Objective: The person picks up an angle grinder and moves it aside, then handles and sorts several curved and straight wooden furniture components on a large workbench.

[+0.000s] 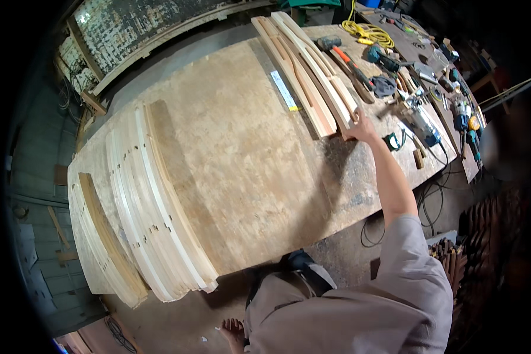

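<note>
My right arm stretches over the table to the far right, where my right hand [361, 127] grips the near end of a curved wooden board [330, 71]. Beside that board, on its left, lies another long pale board [295, 76] with thin reddish-brown strips on top. My left hand [234, 331] hangs low by my side, below the table's front edge. Its fingers are loosely curled and apart, and I see nothing in them. A white and yellow label-like strip [284, 90] lies flat left of the boards.
Curved pale slats with small notches [153, 206] lie side by side on the plywood table [236, 135], with a shorter bundle [109, 236] farther left. At the right are a router-like power tool [422, 125], an orange-handled tool [342, 56], a coiled yellow cord [369, 32] and dangling cables [433, 200].
</note>
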A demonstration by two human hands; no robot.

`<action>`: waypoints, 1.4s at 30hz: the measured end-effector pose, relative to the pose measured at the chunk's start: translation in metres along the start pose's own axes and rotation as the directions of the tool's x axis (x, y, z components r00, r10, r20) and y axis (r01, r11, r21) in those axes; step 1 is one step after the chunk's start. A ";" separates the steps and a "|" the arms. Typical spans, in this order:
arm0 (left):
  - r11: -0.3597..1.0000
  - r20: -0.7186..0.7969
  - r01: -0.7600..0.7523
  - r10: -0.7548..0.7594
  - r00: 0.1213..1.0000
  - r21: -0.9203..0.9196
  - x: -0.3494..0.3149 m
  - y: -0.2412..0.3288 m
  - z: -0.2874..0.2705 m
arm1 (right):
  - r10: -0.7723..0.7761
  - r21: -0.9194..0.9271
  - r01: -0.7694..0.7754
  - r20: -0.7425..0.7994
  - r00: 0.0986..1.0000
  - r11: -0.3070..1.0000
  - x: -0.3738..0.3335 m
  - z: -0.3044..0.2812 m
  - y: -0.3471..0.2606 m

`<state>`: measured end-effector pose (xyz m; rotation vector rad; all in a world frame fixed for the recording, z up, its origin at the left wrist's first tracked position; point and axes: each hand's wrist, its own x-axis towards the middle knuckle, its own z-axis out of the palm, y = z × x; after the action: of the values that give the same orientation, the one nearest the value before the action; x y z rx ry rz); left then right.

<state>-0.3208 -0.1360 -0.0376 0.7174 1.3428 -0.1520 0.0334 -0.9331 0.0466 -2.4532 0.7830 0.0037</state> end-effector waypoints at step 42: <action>0.697 0.004 -0.118 0.163 0.987 0.708 0.031 -0.049 -0.089 | -0.018 0.853 -0.044 0.062 0.998 0.520 -0.240 0.107 -0.157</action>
<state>-0.4110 -0.1162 -0.0895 1.4882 1.2659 -0.5518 -0.0644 -0.6441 0.0764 -1.4645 0.5634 -0.2474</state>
